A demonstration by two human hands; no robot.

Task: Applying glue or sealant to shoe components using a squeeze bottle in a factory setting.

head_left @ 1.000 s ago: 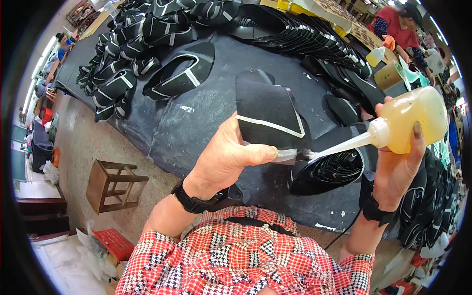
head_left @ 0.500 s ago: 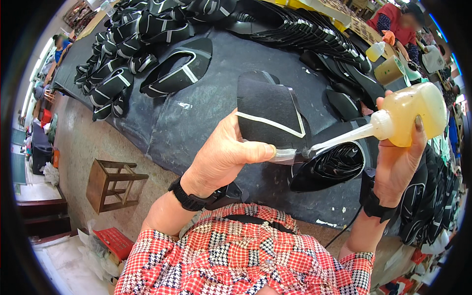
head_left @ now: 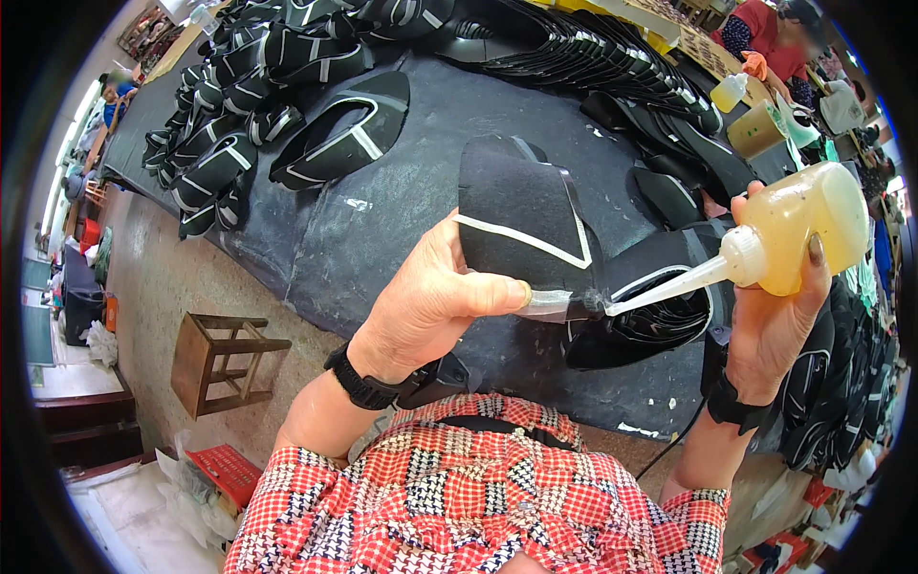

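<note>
**Glue bottle tip at the edge of a black shoe piece**

While my left hand (head_left: 435, 306) grips the black shoe piece (head_left: 521, 225) from below, thumb pressed across its lower edge, I hold the piece tilted up above the dark worktable (head_left: 382, 230). A white line runs across the face of the piece and down its right side. My right hand (head_left: 775, 320) is closed around a soft plastic bottle of yellowish glue (head_left: 808, 230), its long white nozzle (head_left: 660, 287) pointing left and downward so that the tip meets the lower right corner of the piece, just beside my left thumb. Both wrists carry black bands. Directly beneath the nozzle lies a stack of black curved pieces with white trim (head_left: 641, 325). Farther up the table, similar black pieces with white stripes (head_left: 239, 105) are heaped at the left, and a row of overlapping ones (head_left: 612, 57) runs along the far edge. A wooden stool (head_left: 225, 359) stands on the floor at my left. Another person in a red top (head_left: 765, 29) sits at the far right corner of the table.
</note>
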